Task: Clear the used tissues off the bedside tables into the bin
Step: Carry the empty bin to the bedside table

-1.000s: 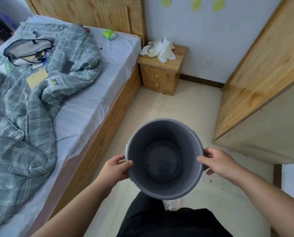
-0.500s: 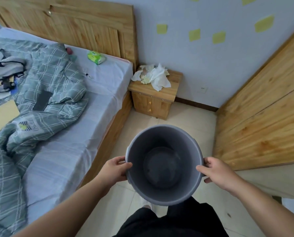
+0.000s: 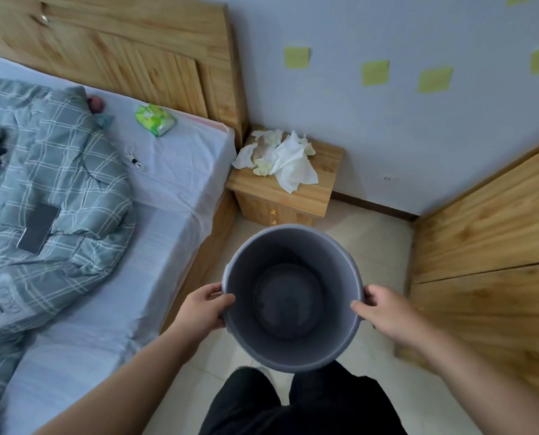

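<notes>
Pale floor tiles [image 3: 378, 246] run between the bed frame and a wooden wardrobe [image 3: 487, 246]. Both hands carry a round, smooth grey plastic bin [image 3: 293, 350], empty inside: the left hand [image 3: 203, 310] and right hand [image 3: 387, 315] each curl closed over opposite rims. Beyond the fingertips, crumpled white tissues [image 3: 280, 158] (soft, light, loosely heaped) lie on the wooden bedside table [image 3: 293, 199]. Best to set the bin down just beside that table, freeing a hand to gather them.
</notes>
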Demonstrator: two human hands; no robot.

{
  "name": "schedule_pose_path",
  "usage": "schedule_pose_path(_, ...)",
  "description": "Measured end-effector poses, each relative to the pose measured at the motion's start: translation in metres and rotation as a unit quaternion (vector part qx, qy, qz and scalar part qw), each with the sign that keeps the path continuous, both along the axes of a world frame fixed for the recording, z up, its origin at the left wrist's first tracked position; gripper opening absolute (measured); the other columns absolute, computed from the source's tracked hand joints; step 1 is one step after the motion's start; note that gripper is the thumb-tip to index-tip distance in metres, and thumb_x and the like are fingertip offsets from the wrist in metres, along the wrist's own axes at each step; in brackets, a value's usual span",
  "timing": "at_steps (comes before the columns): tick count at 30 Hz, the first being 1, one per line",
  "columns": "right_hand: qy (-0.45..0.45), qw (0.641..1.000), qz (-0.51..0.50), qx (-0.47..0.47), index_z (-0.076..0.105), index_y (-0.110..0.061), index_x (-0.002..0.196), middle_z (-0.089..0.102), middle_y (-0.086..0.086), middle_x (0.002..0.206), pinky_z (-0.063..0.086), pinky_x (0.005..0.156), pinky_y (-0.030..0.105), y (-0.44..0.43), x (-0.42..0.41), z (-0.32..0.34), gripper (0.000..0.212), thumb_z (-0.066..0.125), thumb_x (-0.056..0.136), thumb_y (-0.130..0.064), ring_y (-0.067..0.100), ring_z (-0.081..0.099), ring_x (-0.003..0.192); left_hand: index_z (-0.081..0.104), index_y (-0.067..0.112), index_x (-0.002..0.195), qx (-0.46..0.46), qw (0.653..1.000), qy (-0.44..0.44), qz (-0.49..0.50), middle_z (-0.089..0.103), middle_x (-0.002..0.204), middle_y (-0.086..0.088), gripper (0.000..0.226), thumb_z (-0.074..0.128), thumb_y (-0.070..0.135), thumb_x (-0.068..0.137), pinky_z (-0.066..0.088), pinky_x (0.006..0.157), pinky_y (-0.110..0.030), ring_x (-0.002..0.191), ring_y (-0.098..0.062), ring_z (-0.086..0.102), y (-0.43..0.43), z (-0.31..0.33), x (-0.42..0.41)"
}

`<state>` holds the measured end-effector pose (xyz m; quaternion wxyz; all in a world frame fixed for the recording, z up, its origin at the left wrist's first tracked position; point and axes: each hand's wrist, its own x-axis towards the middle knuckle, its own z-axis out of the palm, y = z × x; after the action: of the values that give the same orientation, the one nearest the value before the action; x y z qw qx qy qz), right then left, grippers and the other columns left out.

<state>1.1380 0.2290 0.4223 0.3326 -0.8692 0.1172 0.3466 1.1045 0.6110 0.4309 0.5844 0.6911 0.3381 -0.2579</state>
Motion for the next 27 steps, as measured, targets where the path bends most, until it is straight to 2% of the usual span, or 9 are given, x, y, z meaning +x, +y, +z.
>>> schedule_pose_path(3,-0.004,0.999,0.032,-0.021,0.068,-0.027,0.081,0.074,-0.014,0.074,0.060,0.069,0.035,0.002,0.054,-0.013,0.050,0.056,0.061,-0.071,0.005,0.069,0.069,0.074,0.034,0.110,-0.004,1.000,0.013,0.017,0.083,0.095,0.012,0.018,0.074,0.024,0.095,0.064,0.060,-0.024,0.083,-0.011,0.081,0.003,-0.013,0.036)
schedule_pose_path(5,0.004,0.999,0.029,-0.028,0.068,-0.026,0.080,0.074,-0.012,0.073,0.059,0.064,0.034,0.007,0.081,-0.027,0.047,0.058,0.063,-0.068,0.006,0.069,0.065,0.074,0.035,0.111,-0.013,0.999,0.028,0.023,0.084,0.101,0.010,0.020,0.075,0.024,0.094,0.066,0.065,-0.027,0.087,-0.012,0.081,0.006,-0.029,0.057)
schedule_pose_path(9,0.050,0.999,-0.021,0.000,0.071,-0.021,0.090,0.079,-0.003,0.081,0.066,0.071,0.045,0.025,0.124,-0.089,0.020,0.072,0.080,-0.038,0.015,0.076,0.071,0.074,0.036,0.110,-0.017,0.998,0.045,0.038,0.082,0.096,0.017,0.019,0.073,0.024,0.095,0.062,0.059,-0.022,0.083,-0.005,0.080,0.011,-0.089,0.096)
schedule_pose_path(13,0.070,0.995,-0.068,0.025,0.072,-0.018,0.093,0.080,0.000,0.084,0.065,0.061,0.030,0.044,0.166,-0.191,0.010,0.074,0.083,-0.021,0.009,0.076,0.068,0.074,0.033,0.108,-0.009,0.997,0.056,0.056,0.084,0.092,0.010,0.020,0.073,0.018,0.095,0.064,0.060,-0.027,0.082,-0.013,0.082,0.025,-0.192,0.132)
schedule_pose_path(15,0.076,0.994,-0.071,0.029,0.072,-0.017,0.092,0.080,0.002,0.087,0.063,0.059,0.027,0.050,0.186,-0.249,0.008,0.075,0.085,-0.019,0.010,0.077,0.068,0.074,0.030,0.107,-0.005,0.996,0.062,0.056,0.085,0.091,0.003,0.020,0.074,0.015,0.093,0.065,0.060,-0.028,0.081,-0.020,0.082,0.034,-0.253,0.149)
schedule_pose_path(18,0.090,0.994,-0.051,0.034,0.071,-0.012,0.093,0.079,0.005,0.089,0.066,0.068,0.034,0.061,0.210,-0.336,0.010,0.076,0.087,-0.018,0.015,0.078,0.075,0.073,0.025,0.110,-0.004,0.995,0.083,0.048,0.085,0.095,-0.001,0.021,0.074,0.013,0.093,0.065,0.060,-0.029,0.082,-0.024,0.083,0.050,-0.344,0.163)
schedule_pose_path(21,0.106,0.994,-0.005,0.033,0.072,-0.009,0.095,0.079,0.007,0.090,0.066,0.072,0.037,0.075,0.225,-0.409,0.016,0.079,0.088,-0.021,0.014,0.077,0.076,0.072,0.021,0.117,-0.011,0.993,0.111,0.039,0.084,0.104,-0.006,0.023,0.071,0.011,0.097,0.066,0.070,-0.036,0.089,-0.029,0.082,0.067,-0.425,0.168)
schedule_pose_path(24,0.117,0.991,0.043,0.046,0.073,-0.008,0.094,0.080,0.006,0.091,0.066,0.075,0.039,0.087,0.234,-0.466,0.021,0.080,0.089,-0.027,0.014,0.078,0.081,0.071,0.021,0.117,-0.013,0.992,0.120,0.031,0.084,0.106,-0.006,0.020,0.070,0.012,0.099,0.065,0.075,-0.039,0.091,-0.028,0.082,0.082,-0.489,0.170)
schedule_pose_path(27,0.130,0.988,0.065,0.056,0.072,-0.010,0.093,0.080,0.005,0.093,0.065,0.079,0.042,0.101,0.239,-0.503,0.025,0.082,0.088,-0.032,0.016,0.077,0.086,0.069,0.024,0.114,-0.001,0.993,0.116,0.032,0.083,0.104,-0.005,0.017,0.070,0.014,0.100,0.064,0.069,-0.030,0.087,-0.020,0.082,0.095,-0.525,0.168)
